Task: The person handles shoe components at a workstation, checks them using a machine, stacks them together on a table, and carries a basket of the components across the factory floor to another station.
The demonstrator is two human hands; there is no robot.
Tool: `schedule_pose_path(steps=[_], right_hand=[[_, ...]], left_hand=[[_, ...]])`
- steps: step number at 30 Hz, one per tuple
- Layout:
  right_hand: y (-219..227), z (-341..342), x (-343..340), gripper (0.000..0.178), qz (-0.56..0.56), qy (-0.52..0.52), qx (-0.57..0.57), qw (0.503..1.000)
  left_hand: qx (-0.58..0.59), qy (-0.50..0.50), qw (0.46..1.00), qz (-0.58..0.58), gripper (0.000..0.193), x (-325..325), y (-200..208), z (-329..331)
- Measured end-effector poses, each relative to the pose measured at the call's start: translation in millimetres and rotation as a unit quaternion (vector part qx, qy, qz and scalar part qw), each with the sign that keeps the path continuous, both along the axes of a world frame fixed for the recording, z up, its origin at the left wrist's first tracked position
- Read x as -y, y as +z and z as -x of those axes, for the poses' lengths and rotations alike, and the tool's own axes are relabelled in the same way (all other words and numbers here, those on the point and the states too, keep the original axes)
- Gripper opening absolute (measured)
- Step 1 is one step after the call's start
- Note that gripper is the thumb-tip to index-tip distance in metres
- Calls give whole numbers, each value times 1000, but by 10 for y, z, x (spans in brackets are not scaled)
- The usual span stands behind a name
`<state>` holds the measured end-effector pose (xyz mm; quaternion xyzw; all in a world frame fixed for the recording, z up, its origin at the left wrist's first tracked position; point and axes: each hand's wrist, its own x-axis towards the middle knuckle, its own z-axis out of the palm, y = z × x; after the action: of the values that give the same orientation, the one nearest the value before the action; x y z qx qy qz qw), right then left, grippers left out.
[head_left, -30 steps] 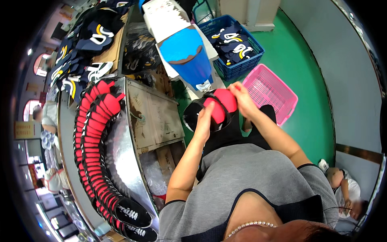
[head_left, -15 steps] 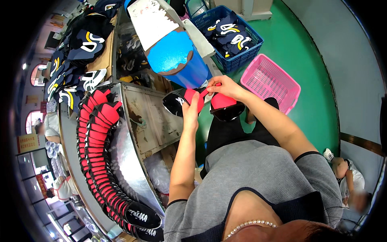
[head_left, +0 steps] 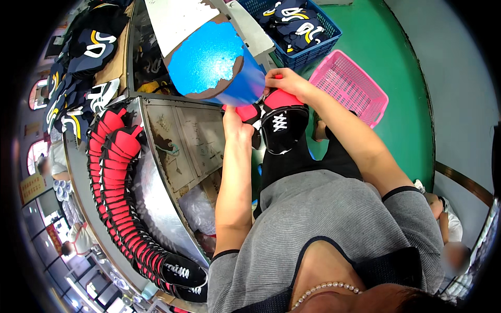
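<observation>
Two black shoe uppers with red lining are in front of me, below the worn blue machine head (head_left: 209,60). My left hand (head_left: 238,128) is closed on the left shoe upper (head_left: 247,112), whose far side is partly hidden by the machine head. The right shoe upper (head_left: 285,130) hangs with its black toe and white lacing toward me. My right hand (head_left: 290,86) pinches it at its red far end, where a bit of red shows between the fingers. The two uppers sit side by side, close together.
Two long curved rows of nested red-and-black shoe uppers (head_left: 117,172) lie on the metal-edged table at left. Navy cut pieces (head_left: 94,52) are heaped beyond. A blue crate (head_left: 313,55) of navy pieces and a pink basket (head_left: 349,88) stand on the green floor. Another person (head_left: 449,224) is at far right.
Both hands have moved away from my body, nearer the blue machine head. The right upper has turned, showing its white lacing; the left one is now partly covered. My view has shifted slightly.
</observation>
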<state>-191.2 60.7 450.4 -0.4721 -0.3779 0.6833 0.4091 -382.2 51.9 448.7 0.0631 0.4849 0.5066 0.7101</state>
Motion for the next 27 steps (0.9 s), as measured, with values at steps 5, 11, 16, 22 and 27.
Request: schedule_pose_path(steps=[5, 11, 16, 22, 27], right_hand=[[233, -421, 426, 17, 33, -122, -50, 991], [4, 405, 907, 19, -9, -204, -166, 965], [53, 569, 832, 24, -70, -101, 38, 992], [-36, 525, 485, 9, -3, -158, -139, 978], [-229, 508, 348, 5, 74, -193, -255, 945]], left_hand=[[-136, 78, 987, -15, 25, 545, 205, 272], [-217, -91, 967, -97, 28, 1321, 586, -90], [-227, -90, 953, -181, 17, 970, 534, 113], [-303, -142, 906, -260, 20, 413, 431, 169], [-198, -143, 942, -229, 25, 166, 340, 213]])
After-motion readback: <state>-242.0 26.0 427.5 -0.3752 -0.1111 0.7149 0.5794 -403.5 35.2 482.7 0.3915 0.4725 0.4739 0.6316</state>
